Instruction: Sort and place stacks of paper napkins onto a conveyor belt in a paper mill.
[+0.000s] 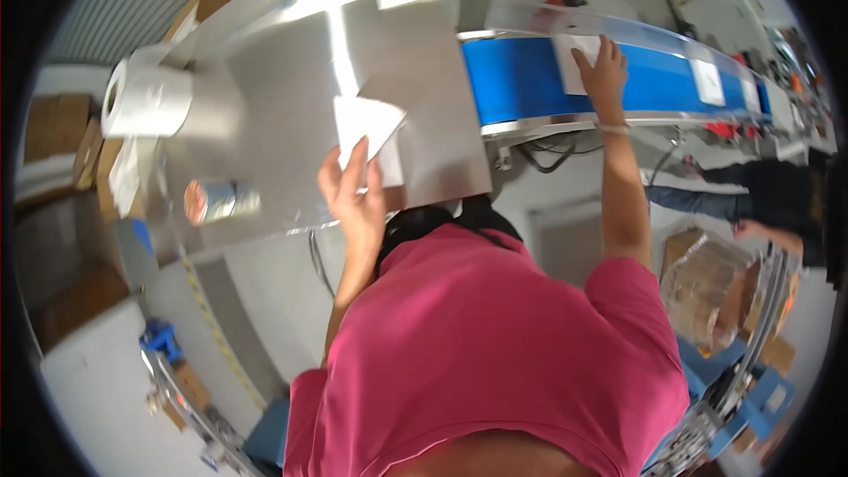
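Note:
My left hand is at the front part of the steel table, its fingers closed on a flat white packet. That packet sits at a slant over another white piece, which is partly covered. On the blue conveyor belt to the right, a second flat white packet lies near the belt's start. My right hand reaches over its right edge with thumb and fingers spread. Whether the fingertips press on it I cannot tell.
The steel table bears a large white roll and a small roll with an orange end at left. Farther along the belt are more white packets, behind a clear guard. Another person stands at right near a plastic-wrapped box.

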Demonstrator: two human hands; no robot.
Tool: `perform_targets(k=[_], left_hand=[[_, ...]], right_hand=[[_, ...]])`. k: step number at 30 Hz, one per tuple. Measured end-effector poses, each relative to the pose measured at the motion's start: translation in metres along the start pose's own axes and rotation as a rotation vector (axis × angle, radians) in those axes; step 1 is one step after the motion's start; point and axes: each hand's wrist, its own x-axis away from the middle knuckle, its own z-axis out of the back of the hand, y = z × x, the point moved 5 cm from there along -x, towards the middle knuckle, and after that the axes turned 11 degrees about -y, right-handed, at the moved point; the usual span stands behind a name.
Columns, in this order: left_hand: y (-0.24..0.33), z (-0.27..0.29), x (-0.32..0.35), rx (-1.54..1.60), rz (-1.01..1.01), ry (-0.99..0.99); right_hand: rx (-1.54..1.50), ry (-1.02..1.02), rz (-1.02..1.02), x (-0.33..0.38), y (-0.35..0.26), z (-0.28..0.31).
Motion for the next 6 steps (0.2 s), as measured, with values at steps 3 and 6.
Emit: perform_targets(k=[3,6], left_hand=[[0.009,-0.005,-0.004,0.002,-0.048,-0.016],[0.006,-0.006,-0.002,-0.014,-0.052,0.009]], right_hand=[[-0.577,-0.299,0.324,0.02,-0.066,0.008],[-1.092,-0.853,0.382,0.055,-0.165,0.028]])
